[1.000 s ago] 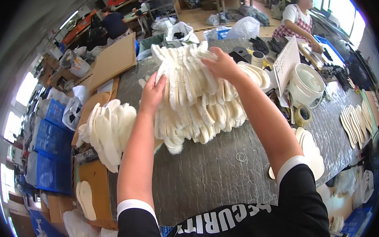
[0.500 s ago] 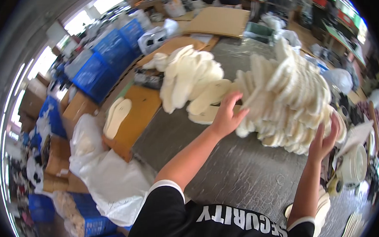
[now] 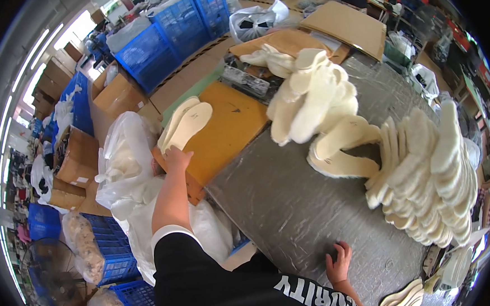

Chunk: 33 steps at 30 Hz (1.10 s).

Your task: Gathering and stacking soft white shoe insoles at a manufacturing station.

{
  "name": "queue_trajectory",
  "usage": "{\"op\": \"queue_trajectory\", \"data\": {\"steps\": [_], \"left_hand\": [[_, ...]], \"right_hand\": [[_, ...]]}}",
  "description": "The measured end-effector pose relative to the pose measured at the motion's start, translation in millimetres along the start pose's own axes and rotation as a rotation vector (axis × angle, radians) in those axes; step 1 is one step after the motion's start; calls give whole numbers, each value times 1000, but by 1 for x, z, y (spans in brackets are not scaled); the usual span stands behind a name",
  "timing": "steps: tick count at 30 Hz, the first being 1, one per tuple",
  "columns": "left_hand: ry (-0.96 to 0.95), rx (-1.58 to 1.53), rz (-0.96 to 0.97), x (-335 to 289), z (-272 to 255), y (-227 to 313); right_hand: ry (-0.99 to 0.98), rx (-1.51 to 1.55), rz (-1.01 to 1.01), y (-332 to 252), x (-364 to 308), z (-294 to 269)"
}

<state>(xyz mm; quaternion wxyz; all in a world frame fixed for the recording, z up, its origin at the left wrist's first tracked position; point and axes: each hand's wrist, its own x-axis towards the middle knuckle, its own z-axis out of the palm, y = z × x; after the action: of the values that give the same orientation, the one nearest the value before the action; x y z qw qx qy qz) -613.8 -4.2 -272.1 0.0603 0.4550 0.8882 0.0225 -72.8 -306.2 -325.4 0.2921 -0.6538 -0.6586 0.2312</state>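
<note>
On the orange-brown board [image 3: 235, 123] at the left lie cream insoles [image 3: 190, 122], overlapping. My left hand [image 3: 177, 157] reaches across to their near end, its fingers closed at the edge and partly hidden. My right hand [image 3: 338, 262] rests on the dark table [image 3: 293, 206] with slightly bent, parted fingers and holds nothing. To its right leans a large row of fleecy insoles [image 3: 425, 170]. Two flat insoles [image 3: 344, 164] lie at the left end of that row. Beyond them is a heap of fleecy insoles [image 3: 314, 95].
White plastic bags [image 3: 127, 154] bulge beside the board, near my left arm. Blue crates [image 3: 165, 40] and cardboard boxes [image 3: 118, 96] stand farther left. Flat cardboard [image 3: 346, 26] lies at the table's far end. A small stack of insoles [image 3: 402, 297] sits at the near right.
My view has turned left. My left hand has left the fleecy row and gone to the insoles on the board. My right hand has dropped from the row onto the table.
</note>
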Motion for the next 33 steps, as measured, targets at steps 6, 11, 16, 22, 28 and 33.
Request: {"op": "queue_trajectory", "data": {"steps": [6, 11, 16, 22, 28, 33], "left_hand": [[-107, -45, -112, 96, 10, -48], [-335, -74, -62, 115, 2, -47], [-204, -38, 25, 80, -22, -28], [-156, -354, 98, 57, -1, -26], [318, -206, 732, 14, -40, 5], [175, -209, 907, -58, -96, 37]], "right_hand": [[-19, -371, 73, 2, -3, 16], [-24, -482, 44, 8, -3, 18], [-19, -507, 5, 15, -3, 21], [-15, -536, -28, 17, -6, 21], [38, -523, 60, 9, -9, 25], [53, -376, 113, -15, 12, 21]]}}
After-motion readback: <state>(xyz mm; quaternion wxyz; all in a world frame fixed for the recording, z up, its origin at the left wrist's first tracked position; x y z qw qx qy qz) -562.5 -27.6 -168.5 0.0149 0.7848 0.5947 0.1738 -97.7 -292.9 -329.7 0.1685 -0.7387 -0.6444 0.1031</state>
